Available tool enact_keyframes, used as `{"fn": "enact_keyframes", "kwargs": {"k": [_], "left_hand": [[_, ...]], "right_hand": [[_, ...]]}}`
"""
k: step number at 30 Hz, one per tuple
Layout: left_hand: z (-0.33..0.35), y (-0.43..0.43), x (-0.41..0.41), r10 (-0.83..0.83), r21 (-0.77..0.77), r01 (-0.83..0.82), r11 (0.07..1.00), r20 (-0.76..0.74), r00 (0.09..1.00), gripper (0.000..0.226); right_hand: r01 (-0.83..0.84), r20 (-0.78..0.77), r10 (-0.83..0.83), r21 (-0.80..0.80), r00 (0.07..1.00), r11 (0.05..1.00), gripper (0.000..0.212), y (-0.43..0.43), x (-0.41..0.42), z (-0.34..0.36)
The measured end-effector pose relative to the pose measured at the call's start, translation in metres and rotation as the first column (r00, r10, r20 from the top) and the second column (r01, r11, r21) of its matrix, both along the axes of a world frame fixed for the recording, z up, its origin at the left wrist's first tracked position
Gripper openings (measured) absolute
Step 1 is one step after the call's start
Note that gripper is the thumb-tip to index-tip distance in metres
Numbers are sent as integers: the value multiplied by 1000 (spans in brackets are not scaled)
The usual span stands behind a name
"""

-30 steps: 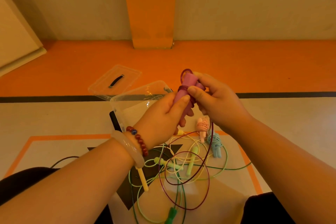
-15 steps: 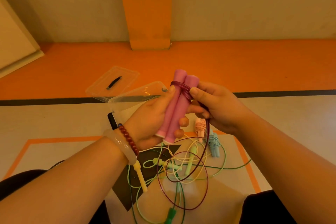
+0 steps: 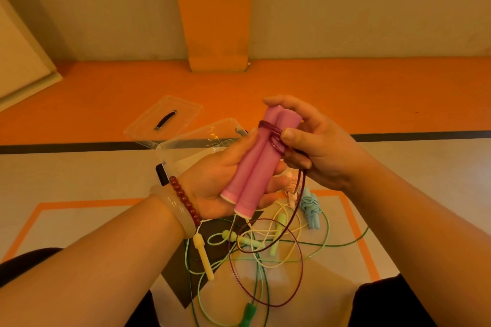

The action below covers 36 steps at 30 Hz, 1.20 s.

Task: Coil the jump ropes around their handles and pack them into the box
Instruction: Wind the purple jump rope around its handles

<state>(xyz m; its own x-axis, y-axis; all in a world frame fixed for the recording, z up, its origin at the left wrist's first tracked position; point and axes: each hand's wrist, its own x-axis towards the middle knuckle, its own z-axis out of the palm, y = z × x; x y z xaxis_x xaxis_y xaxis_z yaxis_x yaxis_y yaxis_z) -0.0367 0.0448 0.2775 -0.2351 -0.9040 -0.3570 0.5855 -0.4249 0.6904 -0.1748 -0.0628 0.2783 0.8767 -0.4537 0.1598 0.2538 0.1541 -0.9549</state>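
My left hand (image 3: 212,180) lies palm up, fingers curled round the handles (image 3: 255,164). My right hand (image 3: 321,146) sits just beside it, thumb and fingers pinching the rope (image 3: 273,141); both forearms reach forward.

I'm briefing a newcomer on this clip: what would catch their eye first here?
At centre, the left hand holds two pink handles side by side, while the right hand pinches the maroon cord wrapped round their top. Below, a tangle of green and yellow ropes lies on the floor; behind the hands sit a clear box and its lid.
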Motion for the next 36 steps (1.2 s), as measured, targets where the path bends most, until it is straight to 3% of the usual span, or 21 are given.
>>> {"fn": "enact_keyframes", "kwargs": {"k": [3, 8, 10, 13, 14, 16, 18, 25, 30, 36], "left_hand": [[2, -3, 0, 102, -97, -77, 992, 292, 951, 49], [-4, -3, -1, 386, -362, -186, 913, 623, 680, 45], [-9, 1, -2, 457, -469, -101, 878, 753, 474, 48], [-24, 0, -3, 466, -448, 172, 878, 880, -87, 77], [-27, -1, -4, 439, -403, 192, 895, 873, -214, 82], [-27, -3, -4, 416, -383, 167, 909, 866, -279, 74], [-24, -5, -2, 446, -416, 173, 893, 871, -205, 60], [-11, -4, 4, 335, -378, 59, 924, 873, 356, 30], [-9, -2, 2, 291, -320, -117, 940, 576, 764, 12], [-8, -3, 2, 164, -280, -61, 958, 363, 917, 37]], "right_hand": [[81, -44, -83, -40, 996, 996, 52, 1, 1, 2], [175, -114, -180, -50, 977, 983, 44, 1, 5, -4], [201, -128, -206, -55, 970, 978, 47, 2, 7, -4], [250, -139, -258, -69, 956, 966, 51, 4, 10, -5], [265, -146, -273, -71, 951, 962, 52, 5, 11, -6], [284, -162, -295, -88, 942, 955, 53, 5, 13, -8], [292, -168, -310, -120, 936, 949, 54, 6, 14, -9], [233, -238, -307, -295, 922, 927, 60, -1, 4, -1], [203, -231, -285, -320, 930, 925, 55, -3, -5, 5], [371, -142, -406, -223, 903, 902, 62, 1, -1, -13]]}}
